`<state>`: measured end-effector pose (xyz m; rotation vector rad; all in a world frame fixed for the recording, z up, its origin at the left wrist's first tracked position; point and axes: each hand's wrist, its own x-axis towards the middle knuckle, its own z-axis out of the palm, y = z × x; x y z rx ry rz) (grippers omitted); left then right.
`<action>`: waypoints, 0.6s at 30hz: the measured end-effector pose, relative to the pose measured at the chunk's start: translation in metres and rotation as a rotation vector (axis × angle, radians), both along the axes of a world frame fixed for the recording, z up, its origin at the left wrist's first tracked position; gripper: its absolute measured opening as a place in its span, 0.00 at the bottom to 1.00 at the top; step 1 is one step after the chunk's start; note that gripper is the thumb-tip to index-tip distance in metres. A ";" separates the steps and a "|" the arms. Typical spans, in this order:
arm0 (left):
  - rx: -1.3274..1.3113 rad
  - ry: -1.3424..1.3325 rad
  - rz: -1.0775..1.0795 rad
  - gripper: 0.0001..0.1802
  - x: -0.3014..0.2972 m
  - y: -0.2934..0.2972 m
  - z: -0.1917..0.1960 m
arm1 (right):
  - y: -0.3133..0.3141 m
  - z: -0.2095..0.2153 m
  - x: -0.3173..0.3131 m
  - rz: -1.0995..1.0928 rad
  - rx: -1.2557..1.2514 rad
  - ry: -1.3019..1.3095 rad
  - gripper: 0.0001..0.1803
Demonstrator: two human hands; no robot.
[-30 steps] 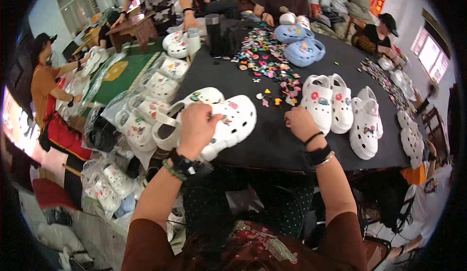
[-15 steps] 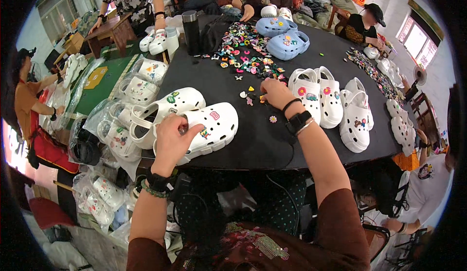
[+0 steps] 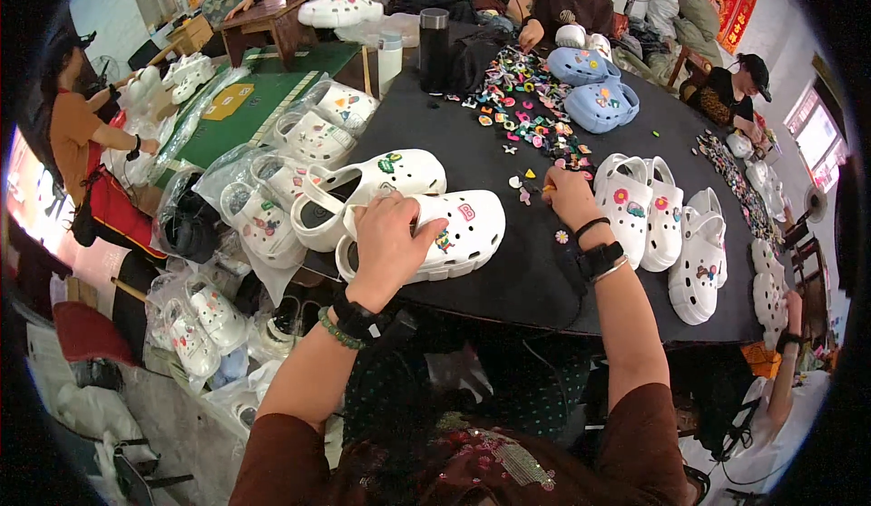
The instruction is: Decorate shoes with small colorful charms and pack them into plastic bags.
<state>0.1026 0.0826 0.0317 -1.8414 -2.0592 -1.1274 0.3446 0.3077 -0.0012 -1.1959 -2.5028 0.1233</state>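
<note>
My left hand (image 3: pixel 388 245) grips a white clog (image 3: pixel 476 234) at the heel end, thumb over its upper. That clog carries a pink charm and a multicoloured charm; its toe points right. Just behind lies its mate, another white clog (image 3: pixel 413 168) with green charms. My right hand (image 3: pixel 573 199) rests on the black table, its fingertips pinched at a small orange shoe charm (image 3: pixel 547 194), which they partly hide. Beside those fingers lie a few loose charms (image 3: pixel 523 194) and a daisy charm (image 3: pixel 562 236). Right of this hand stand white clogs with flower charms (image 3: pixel 624 211).
A heap of colourful charms (image 3: pixel 531 111) spreads behind, beside blue clogs (image 3: pixel 601 105). A black tumbler (image 3: pixel 434 52) and a white bottle (image 3: pixel 389 59) stand at the back. Bagged white clogs (image 3: pixel 263 220) crowd the left. More white clogs (image 3: pixel 697 265) stand right. Several people work around.
The view has shifted, so the table sits farther right and lower. Both my hands keep their places at clog and charms. A person at the back left has raised a white clog.
</note>
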 end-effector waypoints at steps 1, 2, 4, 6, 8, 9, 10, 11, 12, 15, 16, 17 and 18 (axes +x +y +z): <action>0.001 -0.002 -0.002 0.21 0.000 -0.001 0.000 | -0.002 0.006 -0.002 0.036 -0.013 0.084 0.09; -0.011 -0.015 0.006 0.20 0.000 -0.003 -0.001 | -0.005 0.012 -0.002 0.032 -0.011 0.083 0.09; -0.023 -0.026 0.012 0.18 0.002 -0.007 0.000 | -0.019 0.036 -0.004 0.106 0.048 0.183 0.08; 0.011 -0.009 0.021 0.18 0.005 -0.011 0.002 | -0.033 0.055 -0.007 0.112 0.013 0.177 0.05; 0.037 -0.009 0.016 0.20 0.006 -0.015 0.002 | -0.061 0.082 -0.017 0.186 -0.276 0.296 0.05; 0.063 -0.010 0.005 0.21 0.008 -0.016 0.002 | -0.065 0.084 -0.019 0.267 -0.365 0.325 0.08; 0.063 -0.009 0.001 0.21 0.009 -0.017 0.001 | -0.073 0.085 -0.022 0.263 -0.365 0.326 0.08; 0.081 0.000 0.002 0.21 0.010 -0.018 0.001 | -0.084 0.085 -0.025 0.352 -0.394 0.371 0.07; 0.097 0.007 0.007 0.21 0.011 -0.020 0.000 | -0.095 0.085 -0.030 0.444 -0.425 0.414 0.07; 0.133 0.026 0.012 0.20 0.013 -0.021 -0.001 | -0.123 0.085 -0.043 0.517 -0.294 0.307 0.07; 0.133 0.026 0.013 0.20 0.013 -0.021 -0.002 | -0.128 0.079 -0.047 0.518 -0.337 0.353 0.06; 0.153 0.022 0.004 0.20 0.013 -0.021 -0.003 | -0.133 0.078 -0.052 0.508 -0.315 0.364 0.06; 0.174 0.019 -0.004 0.19 0.012 -0.021 -0.004 | -0.136 0.077 -0.056 0.500 -0.292 0.376 0.06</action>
